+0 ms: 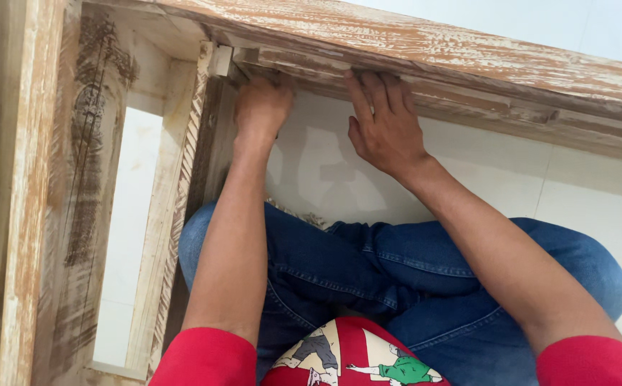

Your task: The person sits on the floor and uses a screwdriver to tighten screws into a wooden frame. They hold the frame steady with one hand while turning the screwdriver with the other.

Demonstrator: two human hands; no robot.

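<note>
Our left hand [261, 107] is curled shut at the inner corner of the wooden frame [468, 57], against a small pale block [221, 61]; whether it grips anything we cannot tell. Our right hand [382, 125] lies open, fingers flat on the top rail [468, 100], which runs rightward from that corner above our jeans [397, 271].

A wooden frame [411, 53] stood across the far side, its rail running from upper left to right. The left hand [261, 107] pressed into the frame's inner corner, just beside a small block [221, 61]. The right hand [382, 125] lay flat against the rail, to the right. An upright post [89, 193] stood at left. The person's crossed legs [397, 279] rested on the floor [583, 193] below both hands.
</note>
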